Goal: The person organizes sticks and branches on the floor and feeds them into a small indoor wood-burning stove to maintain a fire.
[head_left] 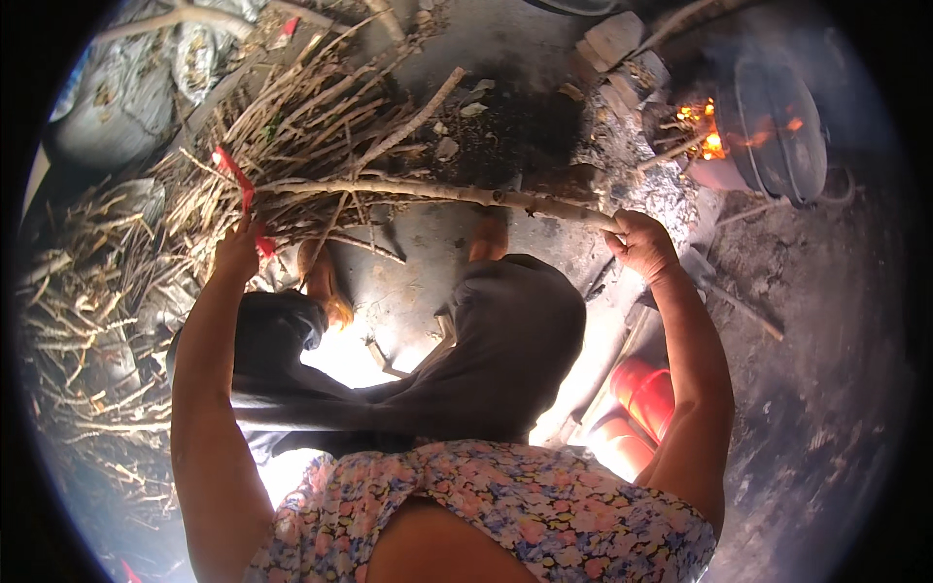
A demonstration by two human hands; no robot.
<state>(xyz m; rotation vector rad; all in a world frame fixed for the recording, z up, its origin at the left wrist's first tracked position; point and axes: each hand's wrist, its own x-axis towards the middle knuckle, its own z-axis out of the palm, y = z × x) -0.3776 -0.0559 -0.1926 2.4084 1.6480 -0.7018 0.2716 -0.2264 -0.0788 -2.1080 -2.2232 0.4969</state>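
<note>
A long, thin branch lies crosswise in front of my knees. At its right end my right hand is closed around the wood. Near the branch's left end, my left hand is closed on a narrow red thing. Its red shows above and below the fingers; its kind I cannot make out. Whether the left fingers also touch the branch is hidden. Under and behind the branch spreads a heap of dry sticks.
At the upper right a fire burns beside a large dark pot, with smoke around it. Bricks stand near the hearth. Red plastic containers are by my right arm. Grey sacks are at the upper left.
</note>
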